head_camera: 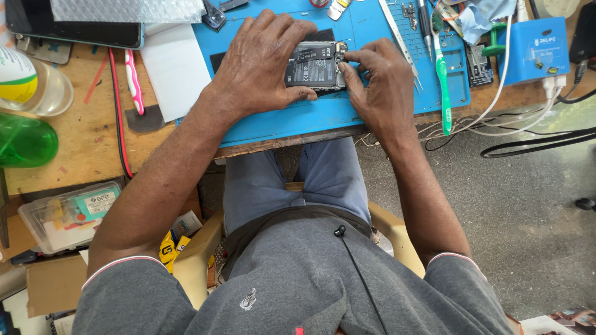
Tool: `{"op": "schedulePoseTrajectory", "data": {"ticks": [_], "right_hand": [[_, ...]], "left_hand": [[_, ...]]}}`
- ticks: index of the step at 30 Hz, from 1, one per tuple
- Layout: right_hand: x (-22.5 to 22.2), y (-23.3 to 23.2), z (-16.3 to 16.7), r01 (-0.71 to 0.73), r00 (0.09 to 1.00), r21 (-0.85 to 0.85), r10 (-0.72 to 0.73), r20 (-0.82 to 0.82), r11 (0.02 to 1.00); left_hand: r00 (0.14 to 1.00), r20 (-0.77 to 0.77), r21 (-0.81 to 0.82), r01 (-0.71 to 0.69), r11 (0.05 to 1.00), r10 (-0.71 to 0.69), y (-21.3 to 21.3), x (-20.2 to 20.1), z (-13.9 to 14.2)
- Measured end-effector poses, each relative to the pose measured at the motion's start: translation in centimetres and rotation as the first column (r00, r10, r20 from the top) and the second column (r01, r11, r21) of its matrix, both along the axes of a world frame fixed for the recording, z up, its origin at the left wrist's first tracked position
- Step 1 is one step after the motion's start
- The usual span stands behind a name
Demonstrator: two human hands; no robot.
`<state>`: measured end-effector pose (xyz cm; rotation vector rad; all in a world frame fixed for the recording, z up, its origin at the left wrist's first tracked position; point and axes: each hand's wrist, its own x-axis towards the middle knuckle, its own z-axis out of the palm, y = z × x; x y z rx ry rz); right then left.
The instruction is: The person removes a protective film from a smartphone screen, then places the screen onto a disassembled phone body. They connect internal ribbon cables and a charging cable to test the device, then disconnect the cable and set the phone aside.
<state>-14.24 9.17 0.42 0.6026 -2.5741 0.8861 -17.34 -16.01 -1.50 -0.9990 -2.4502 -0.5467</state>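
The phone [315,67] lies back-off on the blue mat [347,111], battery showing. Left hand [261,65] clamps it flat; right hand [379,84] pinches at its top corner. Phone open, nothing refitted yet, tweezers [400,43] idle beside.

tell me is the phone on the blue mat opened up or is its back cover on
Opened up. The phone lies on the blue mat with its dark battery and inner parts bare, held between the left hand and right hand.

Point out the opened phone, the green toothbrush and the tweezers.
opened phone [312,67]: head view, on its exposed black battery.
green toothbrush [442,74]: head view, on the middle of its handle.
tweezers [400,43]: head view, on the middle of the metal arms.
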Motion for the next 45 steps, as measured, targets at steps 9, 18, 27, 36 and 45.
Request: {"op": "schedulePoseTrajectory", "data": {"ticks": [9, 18, 27, 36, 45], "right_hand": [[0.2, -0.3, 0.1, 0.005, 0.995, -0.177, 0.012, 0.096, 0.984], [1.0, 0.7, -0.8, 0.023, 0.989, -0.276, 0.019, 0.149, 0.961], [0.2, 0.4, -1.0, 0.019, 0.962, -0.487, 0.118, 0.247, 0.873], [4.8, 2.5, 2.6, 0.034, 0.905, -0.754, 0.3, 0.302, 0.656], [11.0, 2.3, -1.0, 0.116, 0.775, -0.733, 0.4, 0.489, 0.671]], "left_hand": [[0.993, 0.116, 0.026, 0.012, 1.0, -0.015, 0.4, 0.2, 1.2], [0.939, 0.34, -0.208, 0.019, 0.978, 0.054, 2.0, -1.9, 2.6], [0.803, 0.596, -0.086, 0.076, 0.993, -0.01, 2.3, -4.0, 3.7], [0.445, 0.734, 0.542, 0.07, 0.837, -0.513, 2.5, 4.8, 8.0], [0.374, 0.738, 0.669, -0.292, 0.684, -0.562, 4.7, 15.8, 2.2]]}}
